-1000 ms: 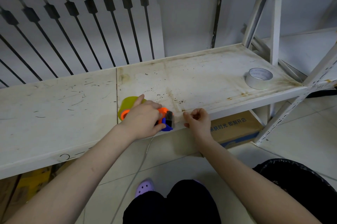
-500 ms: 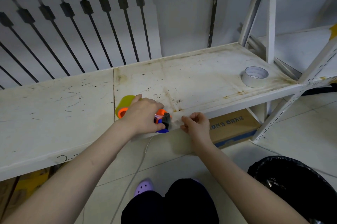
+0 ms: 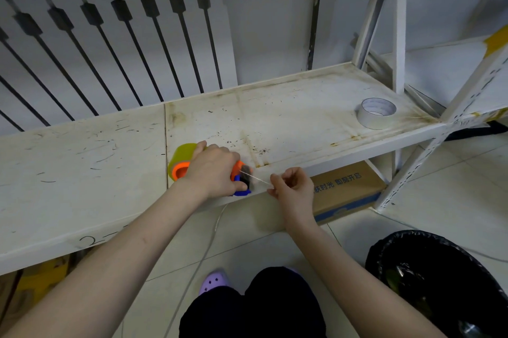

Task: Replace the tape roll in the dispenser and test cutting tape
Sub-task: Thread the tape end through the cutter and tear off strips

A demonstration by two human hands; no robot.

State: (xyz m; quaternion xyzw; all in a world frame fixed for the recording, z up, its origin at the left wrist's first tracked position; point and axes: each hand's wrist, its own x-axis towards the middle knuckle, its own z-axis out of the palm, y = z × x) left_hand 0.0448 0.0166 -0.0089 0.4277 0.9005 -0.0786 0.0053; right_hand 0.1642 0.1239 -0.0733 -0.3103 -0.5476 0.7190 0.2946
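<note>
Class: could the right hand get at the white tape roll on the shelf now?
Probably yes: only bare white metal shelf separates the right hand from the white tape roll, though it pinches clear tape.

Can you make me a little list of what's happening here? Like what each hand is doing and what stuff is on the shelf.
Left hand: grips the orange and blue dispenser at the front edge of the shelf
Right hand: pinches a thin tape strip stretched from the dispenser
Yellow roll: sits in the dispenser
Pale roll: lies flat near the shelf's right end, nobody touching it
Box: cardboard, under the shelf
Bin: black, on the floor at the right
</note>
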